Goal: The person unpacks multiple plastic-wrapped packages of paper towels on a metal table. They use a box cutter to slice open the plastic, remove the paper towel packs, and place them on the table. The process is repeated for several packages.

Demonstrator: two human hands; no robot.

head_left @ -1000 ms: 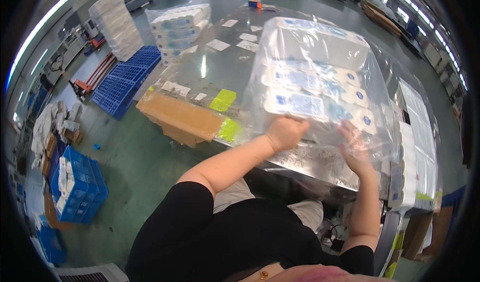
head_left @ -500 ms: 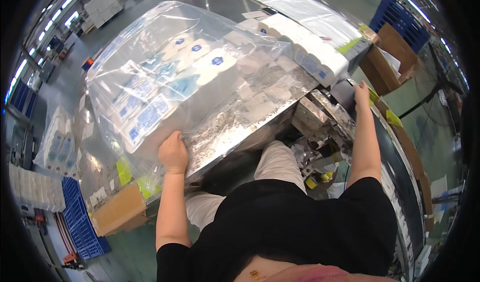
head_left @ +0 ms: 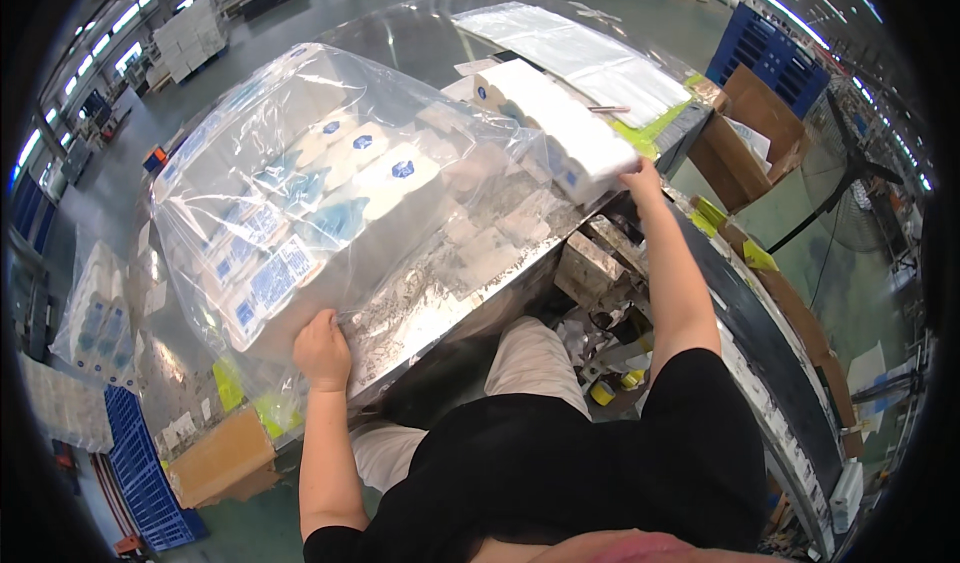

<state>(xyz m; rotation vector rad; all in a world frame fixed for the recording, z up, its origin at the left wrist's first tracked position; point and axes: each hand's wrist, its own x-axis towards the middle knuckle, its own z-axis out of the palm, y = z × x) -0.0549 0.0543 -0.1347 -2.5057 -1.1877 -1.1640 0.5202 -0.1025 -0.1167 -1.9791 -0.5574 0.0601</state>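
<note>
A large clear plastic bag (head_left: 215, 263) lies over several white packs of paper rolls (head_left: 350, 148) with blue print, on the worn metal table. At the bag's near edge my left hand (head_left: 323, 353) is closed on the plastic, beside the table's front edge. My right hand (head_left: 642, 175) is closed at the near right end of another long white roll pack (head_left: 565, 113), which lies outside the bag's main bulge. Its fingertips are partly hidden against the pack.
Flat clear bags (head_left: 575, 53) are stacked at the far right of the table. A dark conveyor belt (head_left: 735, 308) curves along my right. Beyond it stand a cardboard box (head_left: 745, 143) and a fan (head_left: 850, 168). A cardboard flap (head_left: 220, 453) hangs at the left corner.
My right hand has moved left, from beside the belt's far end onto the end of the roll pack. My left hand keeps its grip on the bag. The whole view has shifted slightly.
</note>
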